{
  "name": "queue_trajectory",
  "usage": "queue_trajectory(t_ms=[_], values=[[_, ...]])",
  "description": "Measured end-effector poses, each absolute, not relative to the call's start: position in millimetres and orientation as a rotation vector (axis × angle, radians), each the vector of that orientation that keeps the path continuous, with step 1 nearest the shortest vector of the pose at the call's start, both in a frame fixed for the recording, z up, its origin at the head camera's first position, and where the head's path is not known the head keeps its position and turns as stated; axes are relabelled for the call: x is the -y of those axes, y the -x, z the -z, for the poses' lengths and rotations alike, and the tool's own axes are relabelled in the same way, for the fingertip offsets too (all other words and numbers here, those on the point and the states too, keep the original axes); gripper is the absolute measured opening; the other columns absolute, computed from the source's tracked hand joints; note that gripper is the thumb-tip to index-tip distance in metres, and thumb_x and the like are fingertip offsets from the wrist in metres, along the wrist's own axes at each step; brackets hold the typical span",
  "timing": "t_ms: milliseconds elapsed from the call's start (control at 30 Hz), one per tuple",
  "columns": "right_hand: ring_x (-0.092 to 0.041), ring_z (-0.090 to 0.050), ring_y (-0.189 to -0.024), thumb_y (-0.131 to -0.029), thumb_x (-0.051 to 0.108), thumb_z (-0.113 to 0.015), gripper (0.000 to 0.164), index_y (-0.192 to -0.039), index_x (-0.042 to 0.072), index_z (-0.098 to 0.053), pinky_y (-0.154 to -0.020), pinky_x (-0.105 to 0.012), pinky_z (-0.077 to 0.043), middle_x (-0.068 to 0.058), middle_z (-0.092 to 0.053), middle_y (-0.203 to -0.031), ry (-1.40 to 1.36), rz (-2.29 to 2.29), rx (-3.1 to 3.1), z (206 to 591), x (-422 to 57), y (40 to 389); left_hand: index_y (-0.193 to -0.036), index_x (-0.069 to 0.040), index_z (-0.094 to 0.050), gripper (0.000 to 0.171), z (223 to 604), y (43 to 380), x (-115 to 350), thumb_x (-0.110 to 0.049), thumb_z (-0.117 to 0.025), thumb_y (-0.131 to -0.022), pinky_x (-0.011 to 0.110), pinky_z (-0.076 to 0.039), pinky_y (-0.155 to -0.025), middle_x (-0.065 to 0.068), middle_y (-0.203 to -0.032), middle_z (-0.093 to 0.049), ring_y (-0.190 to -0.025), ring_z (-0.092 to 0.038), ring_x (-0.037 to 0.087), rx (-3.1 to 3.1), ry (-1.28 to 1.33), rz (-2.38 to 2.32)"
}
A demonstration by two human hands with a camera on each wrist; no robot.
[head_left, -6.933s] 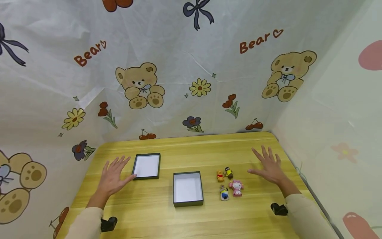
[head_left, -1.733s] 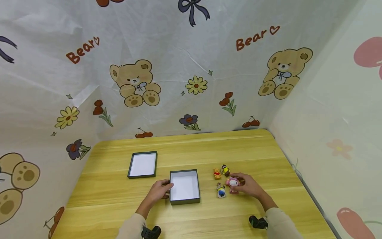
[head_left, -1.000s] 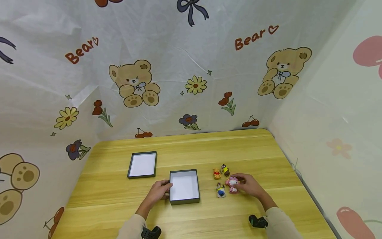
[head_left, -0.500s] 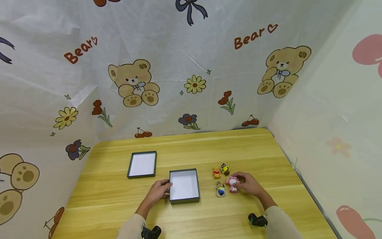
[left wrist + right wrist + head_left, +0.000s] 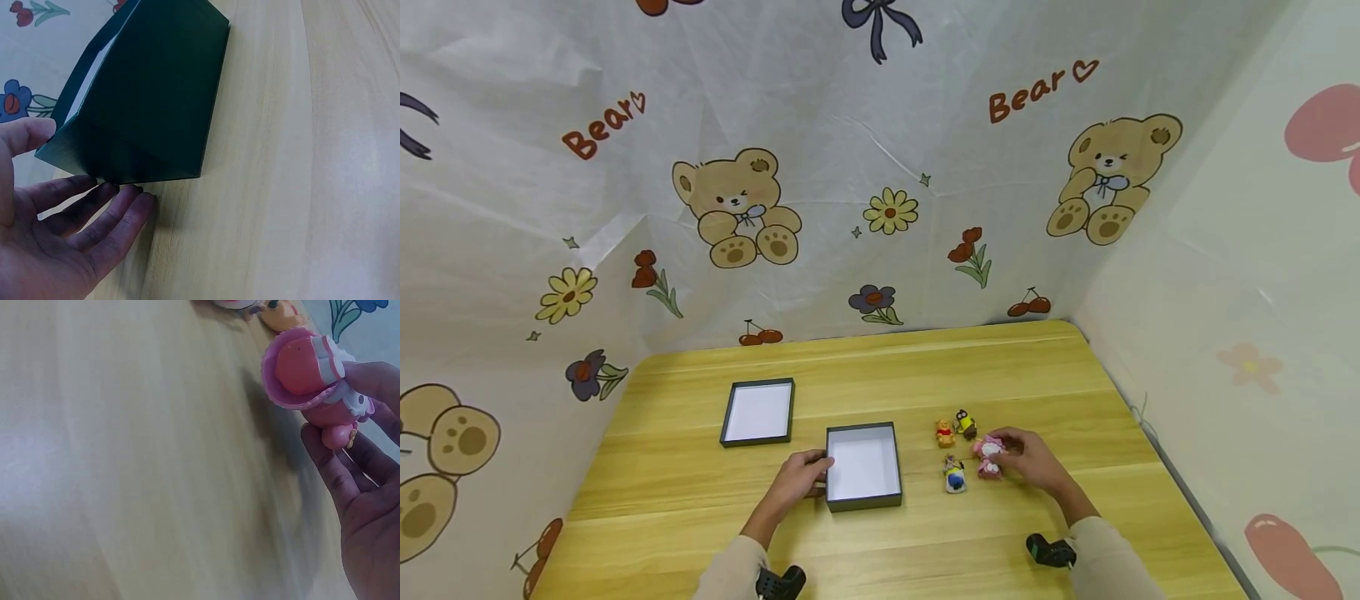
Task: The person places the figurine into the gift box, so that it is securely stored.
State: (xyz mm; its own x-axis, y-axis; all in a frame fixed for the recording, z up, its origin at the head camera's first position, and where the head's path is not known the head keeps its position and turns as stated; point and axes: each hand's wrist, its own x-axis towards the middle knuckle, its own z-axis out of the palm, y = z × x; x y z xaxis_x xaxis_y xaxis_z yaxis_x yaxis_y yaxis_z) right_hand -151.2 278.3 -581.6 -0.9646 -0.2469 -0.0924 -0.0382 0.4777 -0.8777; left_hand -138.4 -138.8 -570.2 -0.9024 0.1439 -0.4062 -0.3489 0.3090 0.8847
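Note:
My left hand (image 5: 797, 478) grips the near-left wall of a dark green box (image 5: 863, 503) with a white inside. In the left wrist view the thumb lies at the rim of the box (image 5: 156, 81) and the fingertips touch its outer wall. My right hand (image 5: 1032, 460) pinches a pink figurine (image 5: 989, 468) between thumb and fingers. Seen from the right wrist, the figurine (image 5: 303, 369) is tilted, its feet towards the camera, with a shadow on the table below. Close by stand a yellow bear figurine (image 5: 944, 433), a yellow-and-dark figurine (image 5: 966, 425) and a blue-and-white figurine (image 5: 955, 478).
A shallow dark-rimmed lid (image 5: 758, 442) lies with its white inside up, behind and left of the box. All this rests on a wooden table (image 5: 880, 367), with patterned cloth walls (image 5: 827, 125) at the back and sides. Black wrist cameras (image 5: 1049, 551) sit on both forearms.
From resting spread above the table, both hands came in to the box and the pink figurine. In the last half second the right hand raised the figurine slightly and shifted right; the left stayed.

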Motion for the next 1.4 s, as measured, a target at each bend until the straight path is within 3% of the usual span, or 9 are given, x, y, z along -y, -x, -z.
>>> queue_trajectory(t_ms=[300, 467, 1100, 1267, 1400], values=[[-0.026, -0.059, -0.099, -0.09, 0.018, -0.069, 0.038, -0.12, -0.003, -0.061, -0.078, -0.027, -0.051, -0.017, -0.062, -0.115, 0.264, 1.563, -2.491, 559, -271, 157, -0.134, 0.017, -0.042, 0.056, 569, 137, 138, -0.024, -0.055, -0.098, 0.04, -0.056, -0.077, 0.021, -0.112, -0.062, -0.094, -0.063, 0.025, -2.176, 0.174, -1.618], [-0.023, -0.059, -0.099, -0.089, 0.019, -0.07, 0.038, -0.12, -0.002, -0.062, -0.08, -0.027, -0.051, -0.015, -0.063, -0.115, 0.256, 1.544, -2.512, 545, -260, 163, -0.133, 0.018, -0.042, 0.055, 568, 137, 138, -0.023, -0.054, -0.098, 0.041, -0.056, -0.077, 0.024, -0.114, -0.061, -0.095, -0.063, 0.028, -2.177, 0.182, -1.626], [-0.022, -0.058, -0.092, -0.086, 0.017, -0.072, 0.036, -0.116, 0.0, -0.064, -0.074, -0.028, -0.052, -0.012, -0.065, -0.108, 0.339, 1.533, -2.426, 525, -212, 184, -0.134, 0.018, -0.042, 0.057, 567, 137, 137, -0.025, -0.055, -0.098, 0.038, -0.057, -0.076, 0.021, -0.111, -0.062, -0.092, -0.064, 0.024, -2.172, 0.184, -1.628], [-0.024, -0.058, -0.095, -0.088, 0.011, -0.07, 0.034, -0.117, -0.004, -0.063, -0.077, -0.028, -0.051, -0.015, -0.064, -0.109, 0.393, 1.494, -2.423, 522, -199, 186, -0.134, 0.018, -0.041, 0.057, 568, 136, 137, -0.024, -0.055, -0.098, 0.04, -0.057, -0.076, 0.023, -0.113, -0.061, -0.093, -0.063, 0.026, -2.17, 0.191, -1.635], [-0.027, -0.057, -0.094, -0.088, 0.008, -0.069, 0.033, -0.116, -0.008, -0.062, -0.078, -0.03, -0.051, -0.017, -0.063, -0.108, 0.417, 1.474, -2.403, 498, -185, 180, -0.133, 0.019, -0.041, 0.055, 570, 137, 137, -0.022, -0.053, -0.099, 0.041, -0.057, -0.076, 0.024, -0.113, -0.06, -0.093, -0.063, 0.027, -2.173, 0.189, -1.637]])
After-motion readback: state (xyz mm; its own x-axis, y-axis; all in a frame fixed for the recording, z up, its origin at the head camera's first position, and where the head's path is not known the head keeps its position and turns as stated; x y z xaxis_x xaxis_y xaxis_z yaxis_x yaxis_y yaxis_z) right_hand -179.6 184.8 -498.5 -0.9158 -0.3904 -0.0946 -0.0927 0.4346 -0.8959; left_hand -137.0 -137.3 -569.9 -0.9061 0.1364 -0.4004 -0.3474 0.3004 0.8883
